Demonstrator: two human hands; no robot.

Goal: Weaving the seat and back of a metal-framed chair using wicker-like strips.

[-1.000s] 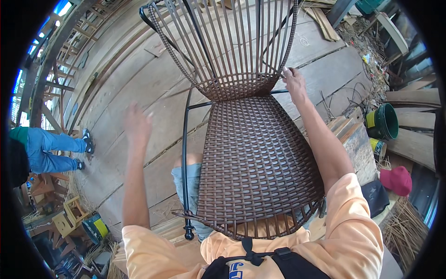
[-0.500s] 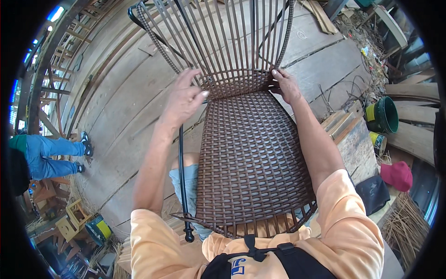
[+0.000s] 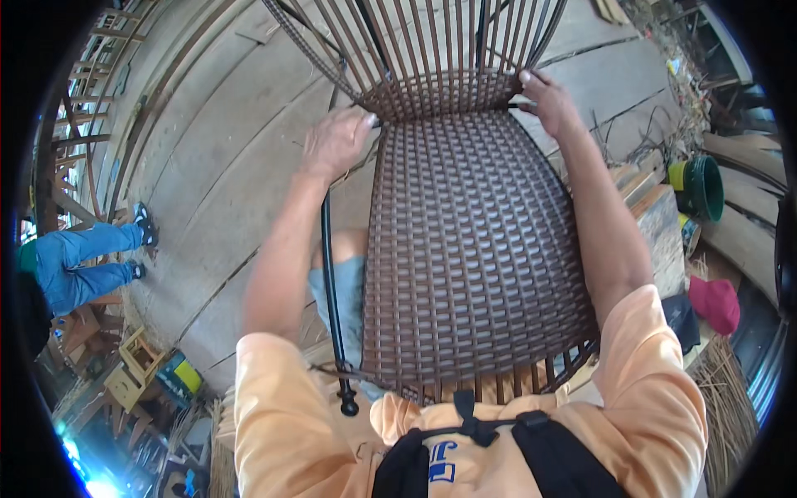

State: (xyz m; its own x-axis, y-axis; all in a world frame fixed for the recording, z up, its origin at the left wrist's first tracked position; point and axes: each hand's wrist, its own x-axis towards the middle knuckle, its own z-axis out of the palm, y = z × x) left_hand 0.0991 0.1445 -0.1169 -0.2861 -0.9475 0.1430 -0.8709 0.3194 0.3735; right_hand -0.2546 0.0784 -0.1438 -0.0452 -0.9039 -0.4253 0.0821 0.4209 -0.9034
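Note:
A brown woven chair lies before me, its wide seat nearest my body. Beyond the seat, a short woven band crosses the foot of the backrest, and bare upright ribs rise from it. At the left corner of that band is my left hand, its fingers curled together; what they hold is hidden. My right hand grips the band's right end, thumb on top and fingers around the edge. A black metal frame leg runs along the seat's left side.
Wooden boards make up the floor. Another person's legs show at the left. On the right are a green bucket, a wood block, a red cap and cane strips. A wooden stool sits lower left.
My left hand has drawn from the front of the woven band to its left corner, and its spread fingers have closed. My right hand stays at the right end. The view has shifted.

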